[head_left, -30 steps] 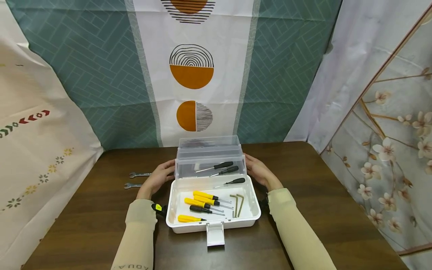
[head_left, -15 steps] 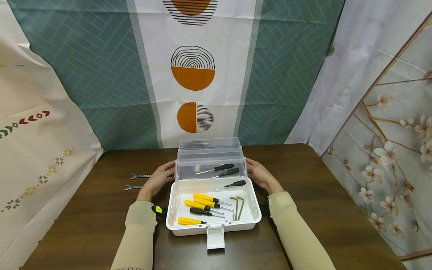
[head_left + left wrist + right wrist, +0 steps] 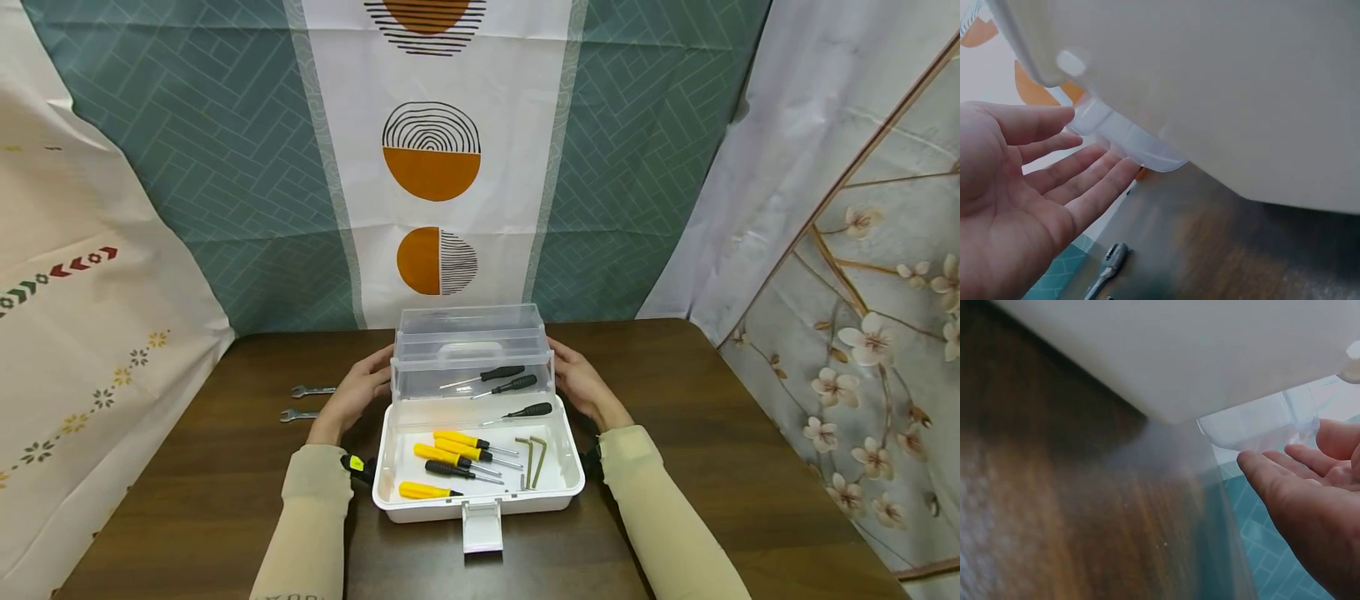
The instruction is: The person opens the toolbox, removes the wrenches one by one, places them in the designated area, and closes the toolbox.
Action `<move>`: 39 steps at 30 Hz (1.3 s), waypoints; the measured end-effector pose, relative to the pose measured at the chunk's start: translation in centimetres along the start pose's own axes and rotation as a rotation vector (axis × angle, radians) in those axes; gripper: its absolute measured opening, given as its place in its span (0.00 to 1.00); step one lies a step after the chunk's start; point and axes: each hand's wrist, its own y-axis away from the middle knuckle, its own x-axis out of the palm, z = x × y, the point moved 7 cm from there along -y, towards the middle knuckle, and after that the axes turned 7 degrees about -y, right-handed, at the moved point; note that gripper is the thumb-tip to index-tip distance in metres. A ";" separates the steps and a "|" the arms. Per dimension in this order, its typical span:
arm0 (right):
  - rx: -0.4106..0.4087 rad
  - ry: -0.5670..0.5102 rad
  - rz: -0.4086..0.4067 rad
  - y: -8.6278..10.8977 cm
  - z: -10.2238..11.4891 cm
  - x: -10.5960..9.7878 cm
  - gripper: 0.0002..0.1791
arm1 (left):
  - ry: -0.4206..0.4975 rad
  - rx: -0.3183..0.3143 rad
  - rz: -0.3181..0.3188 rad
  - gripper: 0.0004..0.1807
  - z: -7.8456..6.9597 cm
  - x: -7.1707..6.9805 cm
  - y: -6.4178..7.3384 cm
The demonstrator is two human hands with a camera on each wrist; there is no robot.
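A white toolbox (image 3: 420, 510) stands on the table with its clear plastic lid (image 3: 420, 377) tilted back, its front latch (image 3: 482, 533) hanging down. My left hand (image 3: 354, 398) is at the lid's left side, fingers extended; in the left wrist view the fingertips (image 3: 1124, 170) are right at the clear lid. On the opposite side my right hand (image 3: 583, 385) reaches the lid likewise, its fingers nearly straight. Inside lie several yellow-handled screwdrivers (image 3: 433, 453), black-handled screwdrivers (image 3: 442, 469) and bent brass-coloured hex keys (image 3: 538, 462). More black-handled screwdrivers (image 3: 517, 384) show through the lid.
Two open-ended wrenches (image 3: 300, 415) lie on the dark wooden table (image 3: 202, 467), left of the toolbox and partly behind my left hand. A patterned curtain (image 3: 247, 192) hangs behind the table; a floral cloth (image 3: 862, 400) hangs at the right.
The lid has tilted slightly between my hands, and its oval handle shows more clearly. The hands stay at its sides; the view has shifted a little. The tools lie as before.
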 end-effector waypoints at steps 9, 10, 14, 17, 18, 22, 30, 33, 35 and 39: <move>-0.056 0.022 -0.039 0.0 1.1 0.2 0.33 | -0.025 0.007 -0.048 0.32 -0.8 -0.6 -0.1; -0.058 0.029 -0.041 0.0 1.2 0.2 0.33 | -0.029 0.005 -0.050 0.32 -0.8 -0.6 -0.1; -0.072 0.026 -0.046 0.0 1.3 0.3 0.34 | -0.032 0.020 -0.057 0.32 -0.9 -0.7 0.0; -0.101 0.015 -0.047 0.1 1.6 0.3 0.34 | -0.011 0.030 -0.064 0.32 -1.1 -0.8 0.0; -0.113 0.010 -0.048 0.1 1.7 0.3 0.34 | -0.008 0.031 -0.065 0.32 -1.2 -0.9 0.0; -0.150 0.000 -0.049 0.1 2.0 0.3 0.33 | 0.001 0.033 -0.075 0.31 -1.5 -1.0 0.1; -0.172 0.015 -0.051 0.3 2.7 0.6 0.31 | 0.024 0.049 -0.097 0.30 -2.0 -1.2 0.3; -0.199 0.013 -0.044 0.4 3.2 0.9 0.30 | 0.024 0.065 -0.108 0.30 -2.2 -1.4 0.3; -0.216 0.012 -0.038 0.4 3.6 1.0 0.30 | 0.029 0.077 -0.108 0.30 -2.4 -1.4 0.2; -0.241 0.029 -0.034 0.6 4.0 1.0 0.31 | 0.019 0.085 -0.098 0.30 -2.7 -1.5 0.4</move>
